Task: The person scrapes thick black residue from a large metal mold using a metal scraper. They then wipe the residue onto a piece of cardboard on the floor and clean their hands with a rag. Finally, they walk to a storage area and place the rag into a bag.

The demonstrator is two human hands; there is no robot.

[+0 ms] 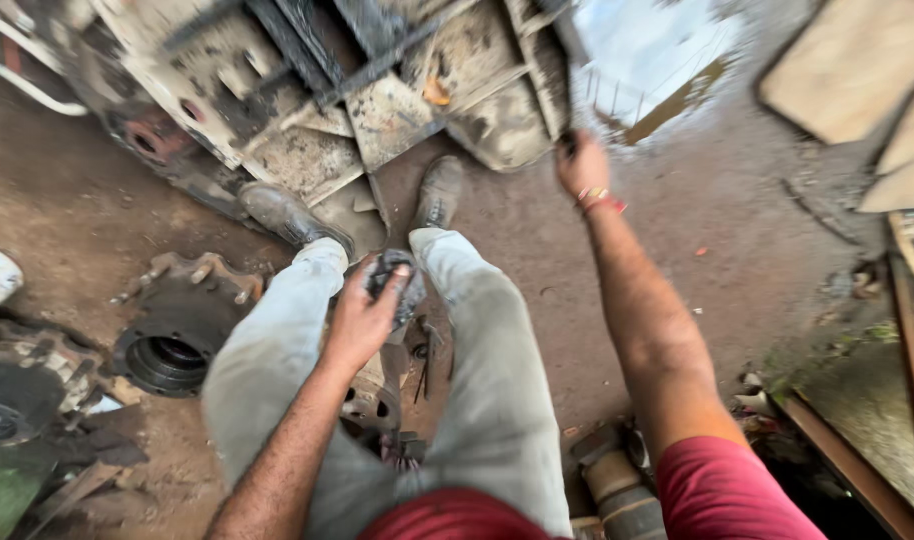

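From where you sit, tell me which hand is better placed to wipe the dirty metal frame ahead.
Left, probably. The left hand already holds a dark rag, while the right hand is stretched out gripping a dark bar on the metal frame.

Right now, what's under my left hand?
The left hand grips a dark greasy rag. Beneath sit metal parts between the legs; most of them are hidden.

I see a crumpled dark grey cloth rag [392, 285], matt and grimy. The round dark metal hub [172, 345] looks rough and greasy. The brown dirt floor [67, 210] looks damp and coarse.
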